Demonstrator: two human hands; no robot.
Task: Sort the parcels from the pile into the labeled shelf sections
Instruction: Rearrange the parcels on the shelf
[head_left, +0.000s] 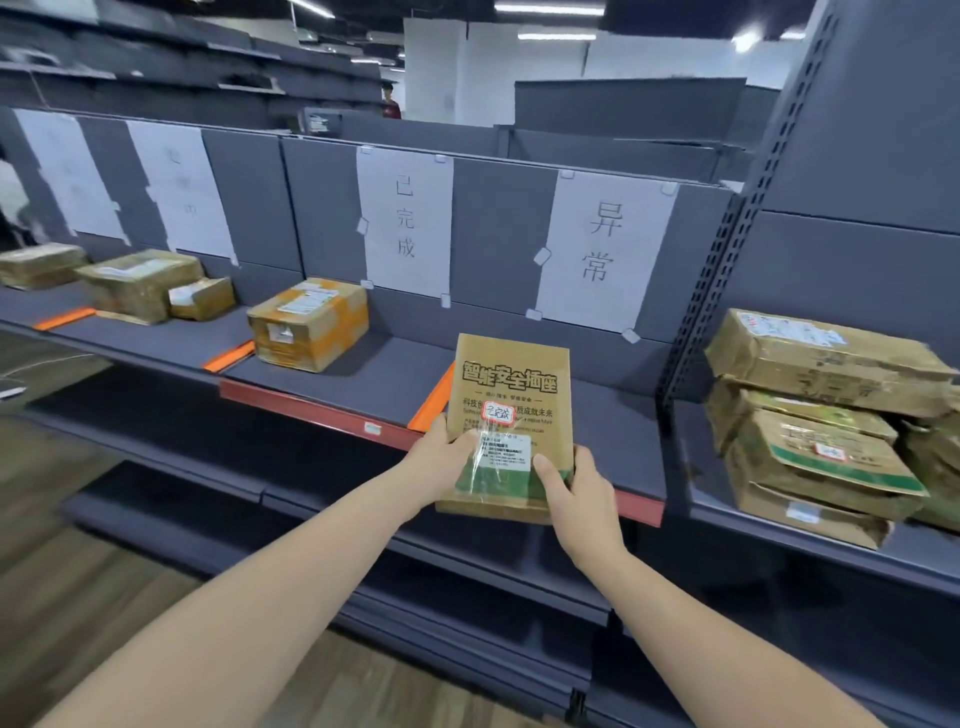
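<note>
Both forearms reach in from below, the left hand (441, 457) and right hand (576, 488) curled round the lower corners of a flat brown parcel (509, 415). It sits tilted over the shelf (363, 384) edge, face up, probably so its red-ringed sticker (497, 413) can be read. That sticker seems to match the left paper sign (405, 223), whose section holds one taped box (309, 322). More parcels (815, 426) are piled at right.
</note>
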